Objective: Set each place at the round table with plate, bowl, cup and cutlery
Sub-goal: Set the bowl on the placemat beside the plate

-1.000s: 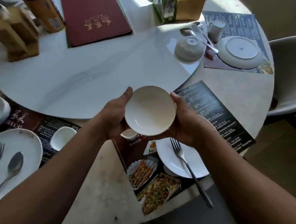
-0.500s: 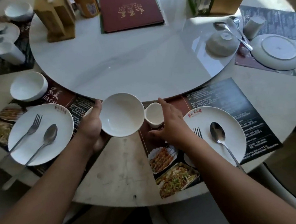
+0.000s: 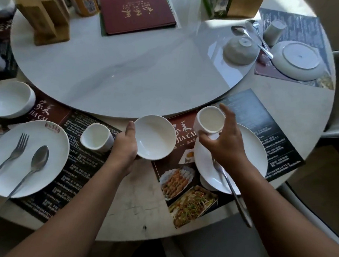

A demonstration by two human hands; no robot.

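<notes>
Mid-frame: bowl and cup both in hand over the near place setting.

The left hand (image 3: 126, 145) holds the bowl (image 3: 154, 137) by its left rim, thumb on top, fingers underneath hidden, low over the placemat (image 3: 186, 127) corner, likely to seat it there; contact unclear. The right hand (image 3: 228, 147) pinches the cup (image 3: 209, 122) between thumb and curled fingers, tilted above the upper left edge of the plate (image 3: 252, 153), probably freeing room for the bowl. A fork (image 3: 237, 202) lies under that wrist. The neighbouring cup (image 3: 96, 136) sits just beside the left hand, easiest to knock. Upper right, the upturned bowl (image 3: 240, 51) and upturned plate (image 3: 296, 60) wait.
</notes>
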